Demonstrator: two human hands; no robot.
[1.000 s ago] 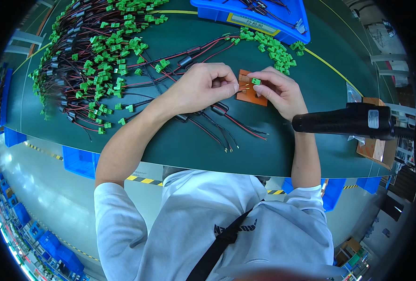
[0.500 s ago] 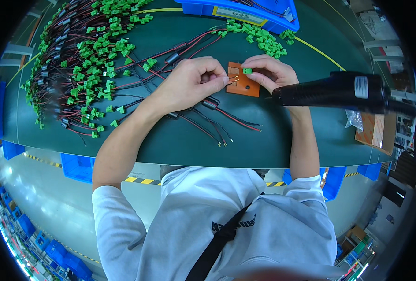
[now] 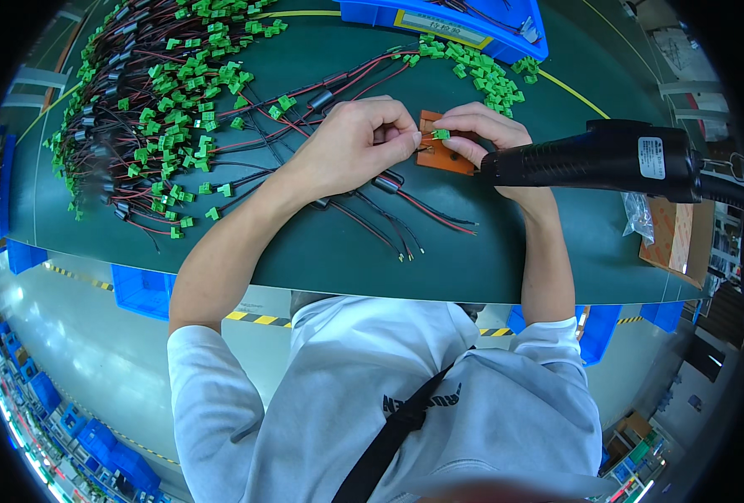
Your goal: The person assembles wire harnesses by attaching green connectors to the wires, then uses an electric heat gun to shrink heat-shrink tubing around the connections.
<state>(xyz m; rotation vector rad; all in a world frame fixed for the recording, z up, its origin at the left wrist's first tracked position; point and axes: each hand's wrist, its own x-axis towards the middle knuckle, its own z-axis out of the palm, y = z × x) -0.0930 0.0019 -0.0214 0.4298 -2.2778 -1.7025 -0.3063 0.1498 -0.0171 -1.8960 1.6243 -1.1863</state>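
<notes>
Over a small orange fixture block, my two hands are close together. My right hand pinches a green terminal block between thumb and fingertips. From the other side, my left hand is closed on thin wires, whose ends reach the terminal block; whether they sit inside it cannot be made out. Below my left hand lies a wire harness with a black cylinder and red and black leads. A black electric screwdriver lies across the view, its tip end in front of my right wrist.
A large heap of wire harnesses with green connectors covers the left of the green table. Loose green terminal blocks lie beyond my hands, near a blue bin. A cardboard box and clear plastic bag stand at right.
My left hand has moved right, bringing the wire ends from over the orange block up to the green terminal block. The right hand still pinches that block. The whole view has shifted slightly.
</notes>
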